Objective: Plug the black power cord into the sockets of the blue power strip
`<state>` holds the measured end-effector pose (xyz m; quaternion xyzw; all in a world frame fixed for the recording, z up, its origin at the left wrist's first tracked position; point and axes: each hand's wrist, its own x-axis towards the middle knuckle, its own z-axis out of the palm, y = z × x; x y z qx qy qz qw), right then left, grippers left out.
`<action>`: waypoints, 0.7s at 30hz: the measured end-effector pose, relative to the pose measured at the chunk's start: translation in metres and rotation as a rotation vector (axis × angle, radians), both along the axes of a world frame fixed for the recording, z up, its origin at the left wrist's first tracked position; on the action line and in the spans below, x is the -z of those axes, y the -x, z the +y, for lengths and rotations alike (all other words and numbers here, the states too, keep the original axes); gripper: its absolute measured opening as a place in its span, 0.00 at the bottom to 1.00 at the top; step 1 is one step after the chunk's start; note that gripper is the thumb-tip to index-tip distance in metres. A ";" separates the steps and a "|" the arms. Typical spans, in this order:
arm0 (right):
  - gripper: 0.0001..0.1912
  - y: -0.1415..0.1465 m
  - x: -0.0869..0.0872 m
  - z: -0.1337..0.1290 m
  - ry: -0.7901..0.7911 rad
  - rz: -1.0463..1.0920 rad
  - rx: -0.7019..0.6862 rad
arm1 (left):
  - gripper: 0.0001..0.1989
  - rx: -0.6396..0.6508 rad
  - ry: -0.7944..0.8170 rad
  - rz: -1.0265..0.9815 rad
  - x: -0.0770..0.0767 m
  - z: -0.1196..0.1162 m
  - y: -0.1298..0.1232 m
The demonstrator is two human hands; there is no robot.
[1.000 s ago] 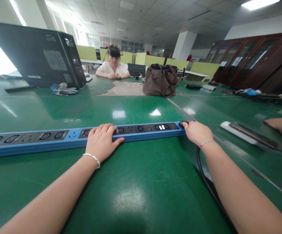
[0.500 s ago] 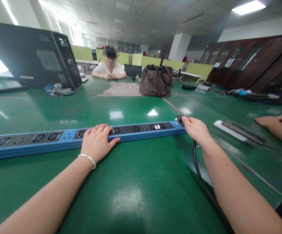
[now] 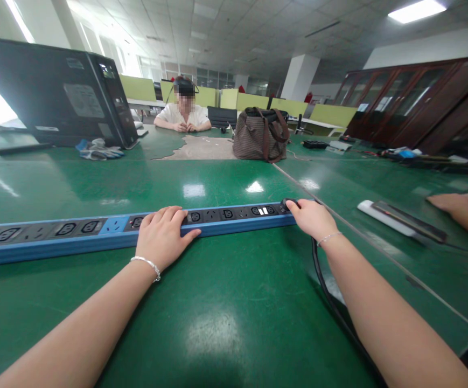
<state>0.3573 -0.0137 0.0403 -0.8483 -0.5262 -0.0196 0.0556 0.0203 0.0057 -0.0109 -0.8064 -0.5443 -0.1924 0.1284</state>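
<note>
A: Where was the power strip (image 3: 237, 223) placed?

B: It was laid lengthwise across the green table (image 3: 234, 180), in front of the camera wearer, with its sockets turned upward. Its left end was cut off by the edge of the view. One blue socket (image 3: 115, 224) was set among black ones, to the left of the left hand (image 3: 161, 235).

A: How was the left hand held?

B: It was rested palm down over the middle of the strip. The fingers were laid across the sockets and the thumb was spread toward the near side; the hand was left open, not closed around anything.

A: And the right hand (image 3: 315, 221)?

B: A black plug (image 3: 285, 205) was gripped in its fingers at the right end of the strip. Whether the pins were fully seated could not be told, since the contact was hidden. A black cable (image 3: 326, 285) was trailed below the hand toward the near edge of the view.

A: What else was seen about them?

B: Beyond the strip, a brown handbag (image 3: 258, 137) was stood on the table, and gloves (image 3: 99, 150) were left beside a black computer tower (image 3: 60, 97). A person (image 3: 185, 116) was seated at the far side. At the right, another person's hand (image 3: 455, 207) was rested on the table.
</note>
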 end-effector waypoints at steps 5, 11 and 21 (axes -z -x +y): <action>0.28 0.011 -0.003 0.002 0.063 -0.011 0.027 | 0.24 -0.006 0.004 -0.004 0.001 0.000 0.001; 0.29 0.007 -0.005 0.013 0.158 -0.030 -0.047 | 0.24 -0.009 0.001 -0.003 0.001 0.000 0.001; 0.29 0.009 -0.010 0.017 0.255 -0.081 -0.108 | 0.24 0.000 0.002 -0.003 0.001 0.001 0.000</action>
